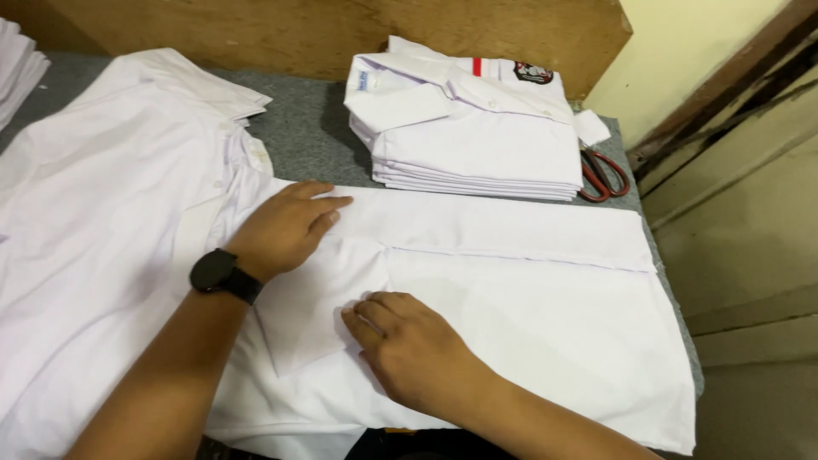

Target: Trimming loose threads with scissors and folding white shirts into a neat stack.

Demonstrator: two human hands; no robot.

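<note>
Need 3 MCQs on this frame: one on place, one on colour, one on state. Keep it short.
1. Where do the scissors lie?
A. right of the stack of folded shirts
B. on the spread shirt
C. in the left hand

2. What colour are the scissors' handles?
A. blue
B. red
C. black

3. How is the left hand placed?
A. raised above the table
B. gripping the scissors
C. flat, palm down on the white shirt

Answers:
1. A: they sit on the grey table at the stack's right edge.
2. B: the handle loops show red.
3. C: its fingers lie stretched out on the cloth, while the right hand presses the cloth nearer the table's front edge.
</note>
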